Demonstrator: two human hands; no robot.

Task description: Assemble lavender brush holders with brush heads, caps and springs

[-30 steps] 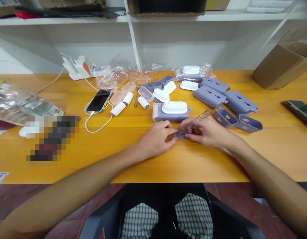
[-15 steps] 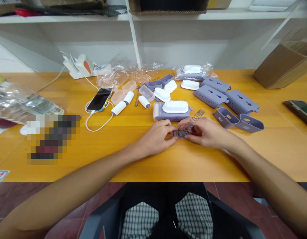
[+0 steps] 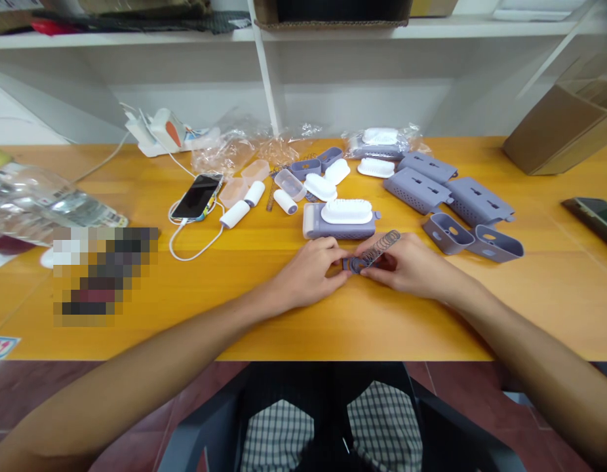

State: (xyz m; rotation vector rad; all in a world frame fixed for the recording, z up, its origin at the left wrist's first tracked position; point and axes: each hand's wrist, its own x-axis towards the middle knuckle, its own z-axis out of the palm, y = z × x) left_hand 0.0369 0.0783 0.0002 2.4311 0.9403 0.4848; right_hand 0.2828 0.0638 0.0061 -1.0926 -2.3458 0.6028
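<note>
Left fingers (image 3: 337,254) pinch one end of a grey-purple plastic piece (image 3: 354,265); right fingers (image 3: 379,276) grip its other end, a coil spring (image 3: 383,246) slanting up over them.

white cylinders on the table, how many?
3. Front cylinder and back cylinder right of the phone; third cylinder in front of a clear cup. Others may be hidden.

You have a smooth, faintly glossy orange-yellow wooden tabletop (image 3: 406,334) under a thin, dark grey coiled metal spring (image 3: 386,244) and a small matt grey-purple plastic part (image 3: 355,265). Beyond lie crinkled, shiny clear plastic bags (image 3: 225,152) and a matt brown cardboard box (image 3: 549,134); checked cloth (image 3: 278,436) covers your legs.
</note>
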